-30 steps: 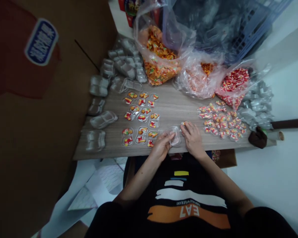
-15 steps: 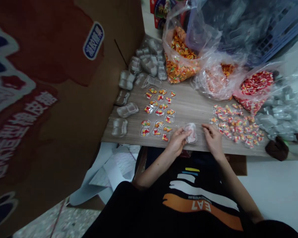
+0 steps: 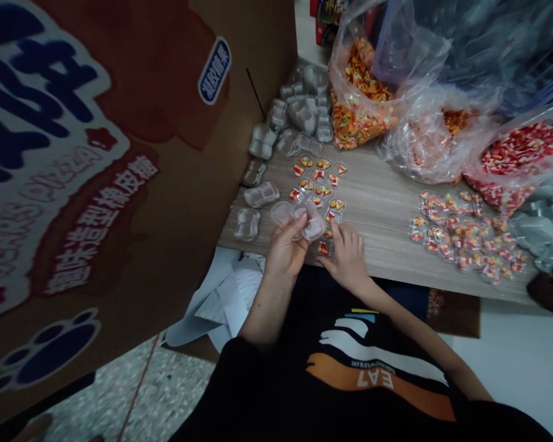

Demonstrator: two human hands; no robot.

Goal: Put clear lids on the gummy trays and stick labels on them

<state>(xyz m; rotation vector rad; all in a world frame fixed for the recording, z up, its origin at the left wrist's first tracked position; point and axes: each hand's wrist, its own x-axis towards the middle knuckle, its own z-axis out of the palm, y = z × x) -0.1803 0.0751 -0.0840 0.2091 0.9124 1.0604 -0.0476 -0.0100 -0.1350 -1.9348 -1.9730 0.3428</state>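
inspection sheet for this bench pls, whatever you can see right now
surface: wood-grain table, partly covered
job's things: open clear case; filled cases in rows
clutter: loose sweets; empty cases; three sweet bags
hands: left hand holds the open case; right hand rests on the table by the nearest filled cases
cables: nothing seen
surroundings: printed carton at left; papers on the floor

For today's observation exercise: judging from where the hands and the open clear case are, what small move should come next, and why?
Probably the right hand should lift a candy from the filled cases into the open clear case. The left hand holds that case hinged open above the table edge, and the right fingertips rest beside the candies.
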